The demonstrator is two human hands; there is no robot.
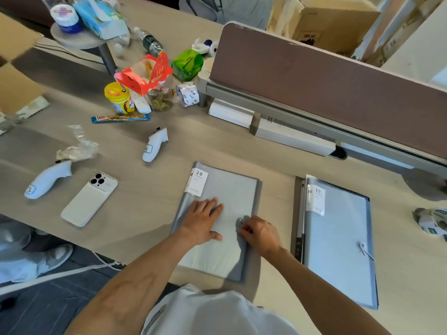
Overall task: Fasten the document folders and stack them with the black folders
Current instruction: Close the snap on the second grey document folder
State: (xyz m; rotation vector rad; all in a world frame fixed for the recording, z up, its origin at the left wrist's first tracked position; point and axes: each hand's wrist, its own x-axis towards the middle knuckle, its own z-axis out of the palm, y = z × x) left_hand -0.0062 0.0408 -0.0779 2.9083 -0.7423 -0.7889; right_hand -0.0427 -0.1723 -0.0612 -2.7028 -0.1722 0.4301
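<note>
A grey document folder (232, 187) with a white "20 pocket" label lies flat on the desk in front of me. My left hand (202, 221) presses flat on its cover, fingers spread. My right hand (260, 234) pinches the round clasp (241, 221) at the folder's right edge. To the right lies a second folder (338, 238), bluish grey, with its string fastener (364, 249) at its right side. Under its left edge a dark folder (298, 213) shows as a narrow strip.
A white phone (88, 200) and two white controllers (47, 178) (154, 145) lie to the left. Snacks, jars and tape (145, 88) crowd the back left. A brown divider panel (326, 88) and white boxes (294, 137) line the back. A tape roll (433, 221) sits far right.
</note>
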